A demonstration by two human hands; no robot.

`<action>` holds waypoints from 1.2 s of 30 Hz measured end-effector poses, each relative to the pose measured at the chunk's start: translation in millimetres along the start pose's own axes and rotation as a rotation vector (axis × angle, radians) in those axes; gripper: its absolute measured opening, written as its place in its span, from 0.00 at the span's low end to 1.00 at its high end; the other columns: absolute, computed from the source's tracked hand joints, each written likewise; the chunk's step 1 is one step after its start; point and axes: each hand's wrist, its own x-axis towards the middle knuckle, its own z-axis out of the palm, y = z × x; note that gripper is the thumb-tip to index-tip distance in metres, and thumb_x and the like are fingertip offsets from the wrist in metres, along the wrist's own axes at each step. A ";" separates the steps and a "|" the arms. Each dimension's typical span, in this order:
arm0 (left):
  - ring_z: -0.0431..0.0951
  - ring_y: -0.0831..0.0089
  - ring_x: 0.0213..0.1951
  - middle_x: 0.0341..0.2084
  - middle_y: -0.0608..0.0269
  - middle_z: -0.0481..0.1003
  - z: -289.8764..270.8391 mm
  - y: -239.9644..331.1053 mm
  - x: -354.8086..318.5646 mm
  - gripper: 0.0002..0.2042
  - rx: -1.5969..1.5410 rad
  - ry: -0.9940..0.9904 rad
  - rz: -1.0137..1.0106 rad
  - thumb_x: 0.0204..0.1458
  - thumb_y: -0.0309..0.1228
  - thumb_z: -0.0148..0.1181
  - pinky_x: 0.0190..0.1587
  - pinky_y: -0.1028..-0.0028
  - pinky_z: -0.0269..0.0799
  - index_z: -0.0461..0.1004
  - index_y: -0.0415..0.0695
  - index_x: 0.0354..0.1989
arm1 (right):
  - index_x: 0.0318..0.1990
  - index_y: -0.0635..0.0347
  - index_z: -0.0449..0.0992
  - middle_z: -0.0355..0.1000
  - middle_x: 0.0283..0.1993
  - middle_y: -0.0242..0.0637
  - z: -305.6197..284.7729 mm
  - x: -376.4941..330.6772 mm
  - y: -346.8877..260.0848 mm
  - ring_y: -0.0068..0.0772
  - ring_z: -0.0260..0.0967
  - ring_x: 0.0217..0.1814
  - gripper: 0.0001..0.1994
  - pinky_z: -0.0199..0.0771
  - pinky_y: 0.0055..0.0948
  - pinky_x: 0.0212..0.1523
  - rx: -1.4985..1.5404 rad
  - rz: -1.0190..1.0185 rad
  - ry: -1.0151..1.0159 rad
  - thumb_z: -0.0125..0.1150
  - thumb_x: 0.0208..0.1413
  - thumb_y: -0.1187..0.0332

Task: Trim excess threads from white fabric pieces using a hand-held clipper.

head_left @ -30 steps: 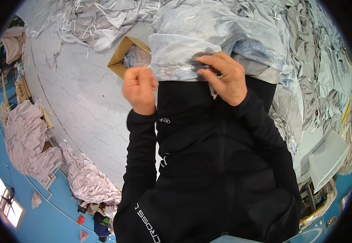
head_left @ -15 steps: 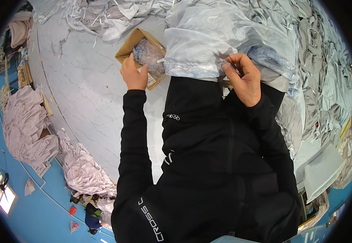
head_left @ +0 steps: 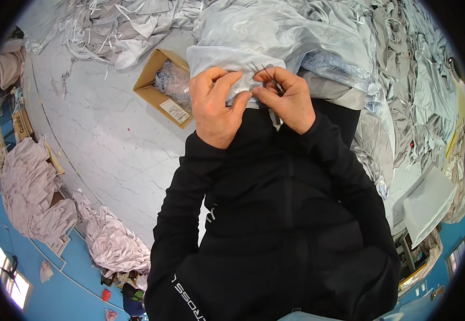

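Pale grey-blue sheer fabric [head_left: 243, 32] is spread before me, its near edge lying over my lap. My left hand [head_left: 214, 107] pinches the cloth at this edge between thumb and fingers. Close beside it, my right hand [head_left: 288, 99] grips small dark thread snips [head_left: 276, 84], whose thin blades point up and left over the fabric. The fingertips of both hands nearly meet, and the exact spot between them is partly hidden. Just left of my left hand stands an open cardboard box [head_left: 155, 96], holding a clear plastic bag with small bluish-white pieces [head_left: 172, 80].
Grey-white marbled table surface [head_left: 98, 139] extends to the left. More crumpled cloth [head_left: 130, 32] lies at the back, and a grey heap [head_left: 414, 80] at the right. Pinkish fabric piles [head_left: 34, 187] sit beyond the left edge. A white panel [head_left: 429, 206] leans at the lower right.
My left hand has left the cardboard box and moved right onto the fabric edge. The right hand has shifted left toward it, and the snips now show. The whole view has turned slightly.
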 end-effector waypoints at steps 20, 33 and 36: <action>0.69 0.56 0.48 0.44 0.55 0.70 -3.1 -3.0 0.1 0.22 0.021 -0.099 -0.024 0.36 0.24 0.70 0.53 0.62 0.63 0.77 0.44 0.45 | 0.32 0.65 0.73 0.68 0.22 0.30 0.1 10.3 4.1 0.15 0.61 0.24 0.05 0.64 0.21 0.26 -0.314 -0.244 -0.035 0.64 0.52 0.76; 0.69 0.57 0.47 0.43 0.55 0.70 -4.3 -2.1 0.2 0.22 0.000 -0.089 -0.019 0.36 0.24 0.70 0.53 0.62 0.63 0.77 0.44 0.45 | 0.36 0.66 0.75 0.71 0.26 0.28 3.6 6.4 -0.6 0.16 0.64 0.28 0.07 0.66 0.21 0.29 -0.302 -0.316 0.024 0.67 0.54 0.74; 0.69 0.57 0.47 0.43 0.55 0.70 -4.3 -4.4 0.7 0.22 0.012 -0.098 -0.019 0.36 0.24 0.69 0.53 0.62 0.64 0.77 0.44 0.45 | 0.35 0.66 0.75 0.70 0.25 0.34 2.8 12.6 -0.5 0.21 0.67 0.26 0.08 0.68 0.24 0.28 -0.485 -0.369 -0.040 0.69 0.52 0.74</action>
